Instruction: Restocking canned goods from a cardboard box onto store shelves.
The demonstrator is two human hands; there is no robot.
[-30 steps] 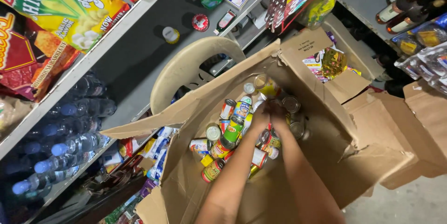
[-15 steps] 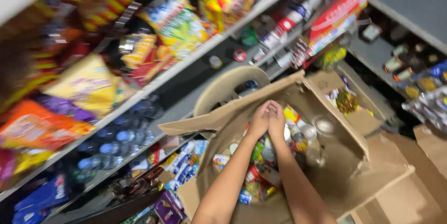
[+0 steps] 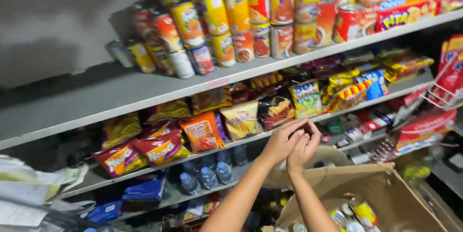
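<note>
Head view, close, facing shelves (image 3: 144, 92).

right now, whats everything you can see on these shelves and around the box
cans: many, yellow, red and orange labels, stacked on the top grey shelf
snack bags: many, red, orange and yellow, second shelf
water bottles: several, clear with blue caps, shelf under the snacks
cardboard box: one, brown, open, lower right
small cans: a few, mixed colours, inside the box
papers: a pile, white, lower left
left hand: raised above the box, pressed against the other hand
right hand: cupped with the left; cannot tell what they enclose
</note>
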